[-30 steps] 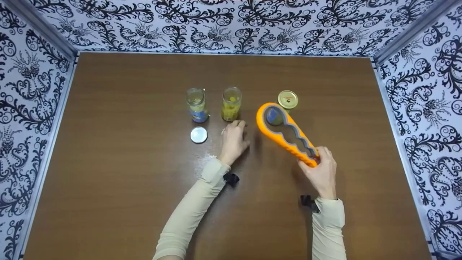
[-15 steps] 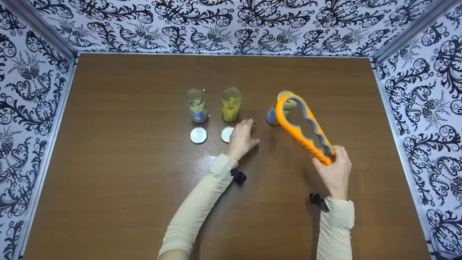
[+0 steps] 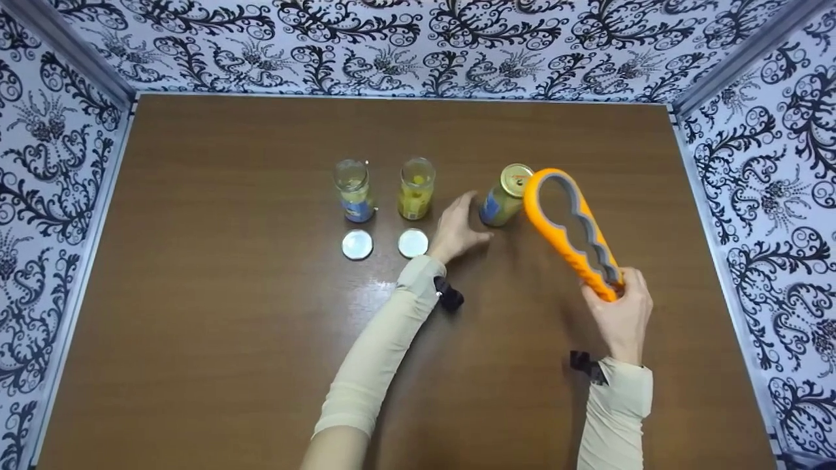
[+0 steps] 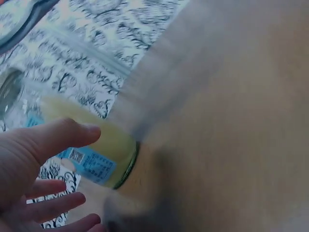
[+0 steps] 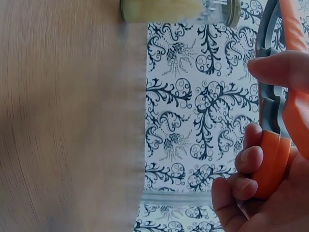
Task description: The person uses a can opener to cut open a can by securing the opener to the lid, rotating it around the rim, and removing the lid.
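Note:
My right hand [image 3: 620,313] grips the narrow end of an orange jar opener [image 3: 567,245] with a grey wavy inner edge, held up above the table. In the right wrist view, fingers curl round the orange handle [image 5: 273,166]. A closed jar [image 3: 501,203] with a gold lid and blue label stands just left of the opener's loop. My left hand [image 3: 457,228] is beside this jar, thumb and fingers spread apart and holding nothing. The left wrist view shows the thumb [image 4: 72,135] overlapping the jar [image 4: 104,166] with its blue label.
Two lidless jars stand to the left: a blue-labelled one [image 3: 356,192] and one with yellow-green contents [image 3: 416,192]. Before each lies a pale round lid, one at the left [image 3: 357,245] and one nearer my left hand [image 3: 413,243]. Patterned walls [image 3: 418,49] border the brown table [image 3: 228,294].
My left hand has moved right, away from the second lid, which now shows fully, and its fingers have spread toward the closed jar. My right hand has carried the jar opener rightward, uncovering that jar.

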A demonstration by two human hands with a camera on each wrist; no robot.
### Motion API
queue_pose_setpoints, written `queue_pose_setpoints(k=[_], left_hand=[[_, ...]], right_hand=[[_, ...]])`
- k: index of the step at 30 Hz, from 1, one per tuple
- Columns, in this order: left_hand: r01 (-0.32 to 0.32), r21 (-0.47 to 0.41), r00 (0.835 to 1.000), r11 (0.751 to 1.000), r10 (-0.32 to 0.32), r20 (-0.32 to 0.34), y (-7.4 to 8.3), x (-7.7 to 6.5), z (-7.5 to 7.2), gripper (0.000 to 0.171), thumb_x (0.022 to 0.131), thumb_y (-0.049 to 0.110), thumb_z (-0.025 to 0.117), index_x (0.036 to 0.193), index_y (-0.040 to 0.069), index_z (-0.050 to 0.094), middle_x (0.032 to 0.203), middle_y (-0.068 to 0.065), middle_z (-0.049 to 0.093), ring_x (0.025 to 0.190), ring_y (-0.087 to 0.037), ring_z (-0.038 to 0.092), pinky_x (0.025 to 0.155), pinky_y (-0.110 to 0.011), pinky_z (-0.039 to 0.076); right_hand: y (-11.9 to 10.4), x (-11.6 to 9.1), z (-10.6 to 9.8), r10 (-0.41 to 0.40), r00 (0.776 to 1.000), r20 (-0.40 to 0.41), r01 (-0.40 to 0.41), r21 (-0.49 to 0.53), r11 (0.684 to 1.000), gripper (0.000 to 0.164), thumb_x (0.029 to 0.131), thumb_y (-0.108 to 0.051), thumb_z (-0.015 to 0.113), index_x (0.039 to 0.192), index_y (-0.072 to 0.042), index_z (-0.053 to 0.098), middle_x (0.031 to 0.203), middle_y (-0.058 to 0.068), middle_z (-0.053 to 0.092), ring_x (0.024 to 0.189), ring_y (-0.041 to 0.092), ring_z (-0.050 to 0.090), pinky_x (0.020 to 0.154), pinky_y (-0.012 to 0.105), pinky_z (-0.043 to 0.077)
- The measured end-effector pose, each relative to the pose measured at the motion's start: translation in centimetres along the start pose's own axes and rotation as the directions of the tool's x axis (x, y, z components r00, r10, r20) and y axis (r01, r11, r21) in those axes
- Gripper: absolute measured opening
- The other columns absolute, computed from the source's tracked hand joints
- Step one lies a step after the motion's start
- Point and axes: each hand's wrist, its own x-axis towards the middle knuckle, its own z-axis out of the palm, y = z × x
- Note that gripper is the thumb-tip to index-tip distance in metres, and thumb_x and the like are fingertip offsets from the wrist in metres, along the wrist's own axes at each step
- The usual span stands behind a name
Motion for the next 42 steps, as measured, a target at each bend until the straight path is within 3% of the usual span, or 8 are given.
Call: queue_pose_setpoints(k=[2, 9, 14, 20, 26, 31, 42], left_hand=[[-0.009, -0.028, 1.0, 1.0, 0.009, -0.007, -0.2, 0.4, 0.0, 0.082, 0.073, 0.015, 0.085, 0.142, 0.003, 0.042, 0.14, -0.016, 0.048, 0.128, -0.028, 0.046, 0.106, -0.031, 0.033], [-0.127, -0.121, 0.992, 0.984, 0.127, -0.009, 0.0, 1.9, 0.8, 0.08, 0.072, 0.016, 0.086, 0.139, 0.003, 0.045, 0.136, -0.014, 0.052, 0.124, -0.024, 0.049, 0.103, -0.024, 0.034], [-0.124, -0.189, 0.992, 0.974, 0.125, -0.003, 0.7, 2.9, 1.6, 0.083, 0.071, 0.019, 0.087, 0.141, 0.006, 0.044, 0.138, -0.01, 0.051, 0.124, -0.021, 0.047, 0.103, -0.022, 0.032], [-0.124, -0.252, 0.992, 0.96, 0.113, -0.058, 1.0, 3.7, 2.3, 0.08, 0.069, 0.014, 0.088, 0.138, 0.006, 0.048, 0.131, -0.01, 0.056, 0.117, -0.021, 0.051, 0.099, -0.022, 0.034], [-0.109, -0.276, 0.994, 0.955, 0.101, -0.042, 0.6, 3.5, 1.9, 0.068, 0.07, 0.013, 0.087, 0.13, 0.008, 0.056, 0.119, -0.007, 0.064, 0.106, -0.019, 0.057, 0.092, -0.022, 0.039], [-0.126, -0.289, 0.992, 0.949, 0.13, -0.008, 0.3, 3.0, 1.1, 0.063, 0.069, 0.013, 0.088, 0.124, 0.007, 0.058, 0.114, -0.007, 0.065, 0.103, -0.019, 0.057, 0.091, -0.024, 0.041], [-0.175, -0.204, 0.978, 0.963, 0.194, 0.077, -0.5, 2.0, 0.0, 0.066, 0.069, 0.014, 0.087, 0.127, 0.005, 0.056, 0.115, -0.009, 0.064, 0.105, -0.021, 0.057, 0.091, -0.024, 0.042]], right_hand=[[0.1, 0.1, -0.1, 0.015, 1.0, -0.006, -0.015, -0.008, 1.0, 0.03, 0.071, -0.003, 0.079, 0.09, 0.007, 0.058, 0.083, 0.013, 0.052, 0.073, 0.018, 0.046, 0.067, 0.027, 0.035], [0.3, 0.2, -0.3, 0.103, 0.994, -0.021, -0.104, -0.014, 0.995, 0.029, 0.073, -0.01, 0.079, 0.09, 0.004, 0.059, 0.083, 0.006, 0.05, 0.073, 0.018, 0.046, 0.068, 0.028, 0.035], [0.4, 0.0, -0.1, 0.129, 0.991, -0.023, -0.129, 0.011, 0.992, 0.03, 0.075, -0.011, 0.079, 0.092, 0.004, 0.059, 0.083, 0.006, 0.049, 0.073, 0.019, 0.045, 0.066, 0.028, 0.034], [0.1, 0.0, 0.5, 0.124, 0.992, -0.02, -0.123, 0.025, 0.992, 0.031, 0.076, -0.01, 0.079, 0.092, 0.005, 0.058, 0.082, 0.008, 0.049, 0.074, 0.019, 0.044, 0.067, 0.029, 0.033], [-0.3, -0.1, 0.9, 0.116, 0.993, -0.022, -0.115, 0.039, 0.993, 0.031, 0.076, -0.009, 0.08, 0.091, 0.006, 0.058, 0.082, 0.01, 0.05, 0.073, 0.017, 0.043, 0.067, 0.029, 0.032], [-0.2, 0.0, 0.9, 0.094, 0.995, -0.027, -0.093, 0.035, 0.995, 0.031, 0.075, -0.009, 0.08, 0.091, 0.006, 0.058, 0.081, 0.011, 0.05, 0.073, 0.018, 0.043, 0.066, 0.029, 0.032], [-0.1, -0.1, 0.6, 0.115, 0.993, -0.03, -0.114, 0.024, 0.993, 0.03, 0.075, -0.008, 0.079, 0.091, 0.007, 0.058, 0.081, 0.008, 0.049, 0.074, 0.019, 0.044, 0.067, 0.031, 0.033]])
